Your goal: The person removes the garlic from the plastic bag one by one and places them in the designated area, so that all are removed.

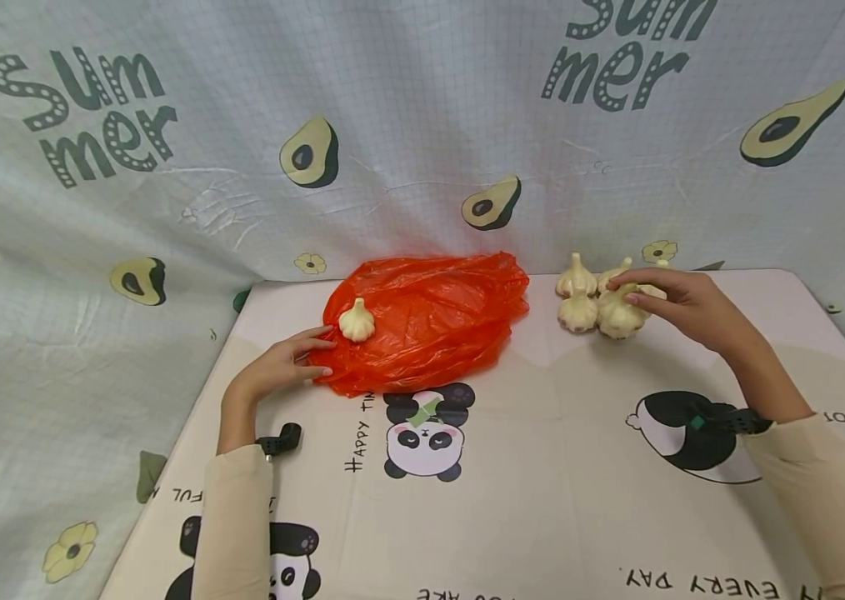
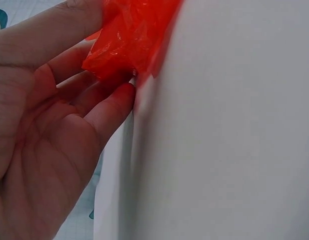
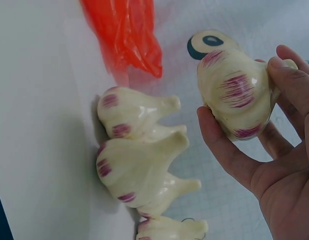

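Observation:
My right hand holds a cream garlic bulb with purple streaks between thumb and fingers, above the table. Just behind and beside it, several more garlic bulbs stand in a cluster at the table's far side, some partly hidden by the hand. A crumpled red plastic bag lies left of the cluster. At the bag's left edge my left hand grips the thin plastic, its thumb low near the tabletop. One garlic bulb sits on the bag's left part, close to the left fingertips.
The table cover is pale with printed pandas and lettering. A light curtain printed with avocados and the word summer hangs behind the table's far edge and along the left side.

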Action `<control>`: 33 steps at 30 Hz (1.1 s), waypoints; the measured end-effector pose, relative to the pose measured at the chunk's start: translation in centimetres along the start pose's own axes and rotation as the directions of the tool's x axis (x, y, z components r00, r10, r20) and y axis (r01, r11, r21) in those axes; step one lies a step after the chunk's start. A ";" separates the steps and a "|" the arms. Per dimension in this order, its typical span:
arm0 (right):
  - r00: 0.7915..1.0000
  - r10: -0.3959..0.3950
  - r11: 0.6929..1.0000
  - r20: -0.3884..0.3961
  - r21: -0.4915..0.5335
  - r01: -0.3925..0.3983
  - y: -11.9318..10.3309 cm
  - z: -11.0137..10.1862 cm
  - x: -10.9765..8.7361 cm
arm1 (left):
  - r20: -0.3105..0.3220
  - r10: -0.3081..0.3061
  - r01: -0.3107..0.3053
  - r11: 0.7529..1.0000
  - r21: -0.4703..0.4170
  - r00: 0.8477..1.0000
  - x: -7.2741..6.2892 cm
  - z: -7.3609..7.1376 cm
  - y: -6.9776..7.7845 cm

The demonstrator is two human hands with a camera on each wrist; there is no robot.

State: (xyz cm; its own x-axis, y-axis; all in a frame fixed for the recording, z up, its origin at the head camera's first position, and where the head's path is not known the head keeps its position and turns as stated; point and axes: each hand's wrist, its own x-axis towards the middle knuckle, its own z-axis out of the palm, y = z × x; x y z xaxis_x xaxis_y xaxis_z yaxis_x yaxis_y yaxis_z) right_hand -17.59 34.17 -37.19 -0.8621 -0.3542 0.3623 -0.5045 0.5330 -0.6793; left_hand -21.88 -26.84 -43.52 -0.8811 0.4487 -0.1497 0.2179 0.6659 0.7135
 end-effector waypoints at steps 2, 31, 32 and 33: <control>1.000 0.028 0.999 -0.001 -0.021 -0.028 0.1 -0.2 -0.2 | -0.004 0.010 -0.010 1.000 0.006 1.000 0.0 0.0 0.0; 0.983 0.173 0.983 -0.055 -0.055 -0.176 2.4 -3.2 -1.7 | 0.004 0.022 -0.022 1.000 0.013 1.000 0.0 -0.1 0.2; 0.983 0.177 0.982 -0.058 -0.057 -0.180 2.5 -3.3 -1.7 | 0.005 0.021 -0.021 1.000 0.014 1.000 0.0 -0.1 0.2; 0.982 0.176 0.982 -0.062 -0.056 -0.179 2.6 -3.3 -1.7 | 0.004 0.019 -0.019 1.000 0.014 1.000 0.0 -0.1 0.2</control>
State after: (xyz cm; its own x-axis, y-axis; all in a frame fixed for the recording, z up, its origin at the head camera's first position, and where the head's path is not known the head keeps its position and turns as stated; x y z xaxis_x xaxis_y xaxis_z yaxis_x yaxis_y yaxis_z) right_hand -17.57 38.75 -37.46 -0.9387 -0.2065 0.2759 -0.3434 0.6301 -0.6965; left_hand -21.88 -26.78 -43.31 -0.8751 0.4637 -0.1387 0.2409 0.6657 0.7062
